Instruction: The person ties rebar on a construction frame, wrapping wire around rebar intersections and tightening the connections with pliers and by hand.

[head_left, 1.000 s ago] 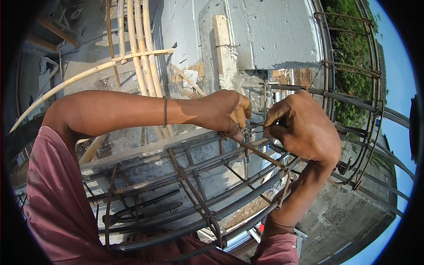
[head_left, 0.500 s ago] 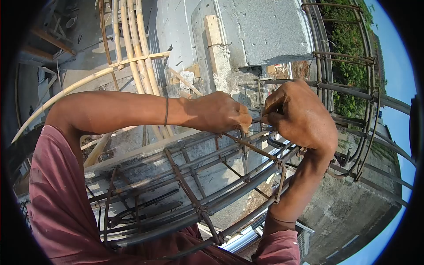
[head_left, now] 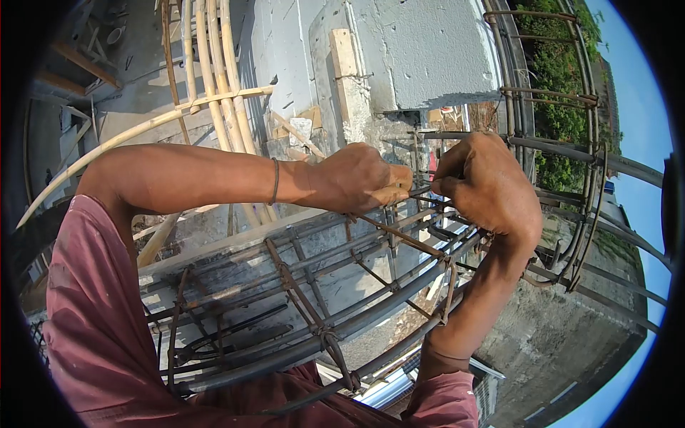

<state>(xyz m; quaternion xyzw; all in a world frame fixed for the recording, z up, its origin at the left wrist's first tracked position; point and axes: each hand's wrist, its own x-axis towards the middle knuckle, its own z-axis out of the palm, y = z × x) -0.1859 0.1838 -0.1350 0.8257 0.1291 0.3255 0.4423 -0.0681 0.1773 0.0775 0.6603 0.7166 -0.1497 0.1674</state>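
The left hand point(head_left: 371, 178) had its fingers curled in tight. Just right of them lay a thin dark wire point(head_left: 422, 190), pointing sideways across the small gap, above the steel bars point(head_left: 389, 303). The right hand point(head_left: 489, 189) seemed to pinch its end with 1 thumb and 1 finger. I couldn't tell whether the left fingers gripped it too. Both hands were near it.
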